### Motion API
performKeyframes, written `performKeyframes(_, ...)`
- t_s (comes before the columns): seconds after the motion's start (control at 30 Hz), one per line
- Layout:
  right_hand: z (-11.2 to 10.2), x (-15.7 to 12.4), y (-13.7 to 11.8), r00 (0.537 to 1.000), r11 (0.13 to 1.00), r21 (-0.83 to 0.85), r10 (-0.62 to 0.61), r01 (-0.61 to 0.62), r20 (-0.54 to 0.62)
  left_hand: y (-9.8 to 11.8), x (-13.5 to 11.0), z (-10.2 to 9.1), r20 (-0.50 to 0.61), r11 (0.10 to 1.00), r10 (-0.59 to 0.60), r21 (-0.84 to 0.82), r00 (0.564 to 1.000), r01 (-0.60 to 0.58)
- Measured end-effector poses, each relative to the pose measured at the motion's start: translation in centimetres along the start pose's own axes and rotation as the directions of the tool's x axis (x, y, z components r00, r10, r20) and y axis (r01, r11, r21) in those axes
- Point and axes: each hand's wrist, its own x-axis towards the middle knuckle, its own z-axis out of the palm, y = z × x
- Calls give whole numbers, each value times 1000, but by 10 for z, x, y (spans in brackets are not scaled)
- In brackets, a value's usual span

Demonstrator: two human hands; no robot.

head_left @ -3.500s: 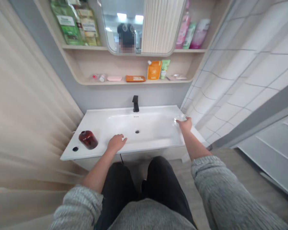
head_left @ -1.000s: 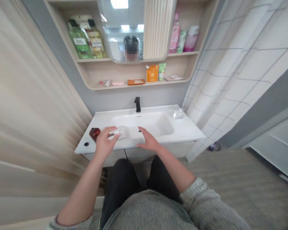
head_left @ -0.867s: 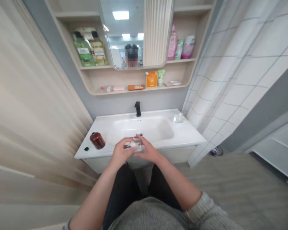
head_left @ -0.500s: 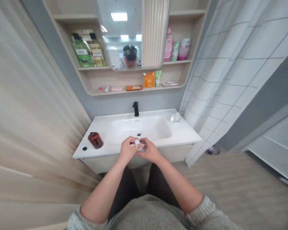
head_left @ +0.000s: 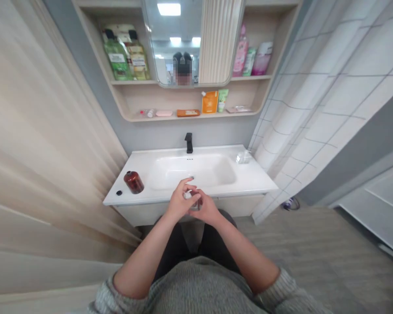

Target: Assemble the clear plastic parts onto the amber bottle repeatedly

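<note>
Small clear container [head_left: 194,204], white at the top, partly hidden, held between both hands above the front edge of the white sink [head_left: 245,185]. Left hand [head_left: 180,201]: fingers curled over it. Right hand [head_left: 208,209]: cupped around it. Brown bottle [head_left: 134,182]: on the sink top, beyond and left of the left hand.

- One camera, worn on the person's head, looks from above and behind the left hand [head_left: 180,201] and right hand [head_left: 208,210].
- It faces forward and down, over both hands.
- The white basin [head_left: 190,168] lies just beyond the hands, with wall shelves [head_left: 183,114] farther beyond.
</note>
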Motion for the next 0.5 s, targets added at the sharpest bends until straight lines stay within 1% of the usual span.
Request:
performKeyframes(0.07,-2,0,1,999,999,18,32,-32,-44,1,-1,-2,77,998,14,-68,997,-8)
performKeyframes(0.1,-4,0,1,997,999,14,43,-42,-60,1,-2,-2,90,995,11,-98,996,-2)
performKeyframes(0.17,-7,0,0,998,1000,-10,29,-29,-58,0,-2,-3,67,994,-13,-109,998,20)
performKeyframes(0.27,-9,0,-2,999,998,-46,-34,33,-13,0,-1,-3,21,999,-17,-31,1000,18)
performKeyframes(0.37,-10,0,-1,998,998,-35,-61,60,-18,3,-1,-5,77,1000,15,-27,997,-13)
performKeyframes(0.43,-11,1,1,999,999,-24,-33,32,-41,5,-1,-7,124,997,28,-77,992,-19)
performKeyframes(0.5,-11,0,3,999,1000,-13,-7,7,-31,7,-1,-7,135,995,21,-97,991,-7)
